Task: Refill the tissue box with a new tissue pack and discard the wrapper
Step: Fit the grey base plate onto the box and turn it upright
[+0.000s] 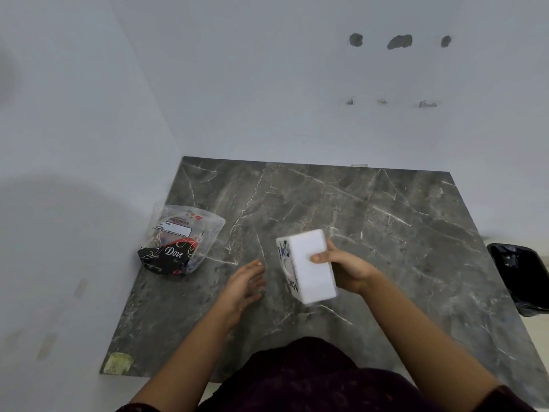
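Note:
My right hand grips a white tissue box and holds it tilted above the dark marble table; the box's printed face with a round opening turns left. To the left of the box my left hand hovers with its fingers spread and nothing in it, a small gap between them. At the table's left side, against the wall, lies a clear plastic wrapper with black and red "Dove" print, crumpled and looking empty.
A bin lined with a black bag stands on the floor past the table's right edge. White walls close off the left and back sides. A yellowish sticker marks the near left corner.

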